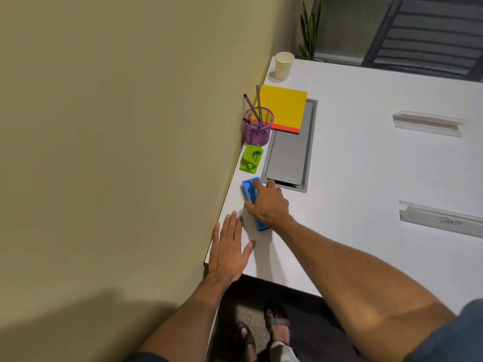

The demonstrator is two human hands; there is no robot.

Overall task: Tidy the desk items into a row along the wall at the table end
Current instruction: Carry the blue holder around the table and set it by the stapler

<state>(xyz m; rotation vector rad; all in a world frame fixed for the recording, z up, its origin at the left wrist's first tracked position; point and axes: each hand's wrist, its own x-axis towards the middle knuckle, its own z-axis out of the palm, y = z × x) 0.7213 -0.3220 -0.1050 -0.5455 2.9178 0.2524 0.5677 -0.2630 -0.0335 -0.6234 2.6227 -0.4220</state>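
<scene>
Along the beige wall on the white table (pixel 366 165) stand a paper cup (pixel 283 65), a yellow notebook with a red edge (pixel 283 107), a purple mesh pen holder (pixel 258 126) with pens in it, and a green hole punch (pixel 251 158). Nearest me lies a blue whiteboard eraser (pixel 249 190), lengthwise beside the wall. My right hand (pixel 266 202) grips the eraser from above, covering its middle. My left hand (pixel 227 248) lies flat on the table near the corner, fingers straight, just short of the eraser.
A grey cable hatch (pixel 287 158) is set into the table beside the row, partly under the notebook. Two clear name-plate holders (pixel 428 124) (pixel 441 220) lie to the right. A plant (pixel 309 30) and a dark chair (pixel 428 35) stand beyond the far edge. My feet show below.
</scene>
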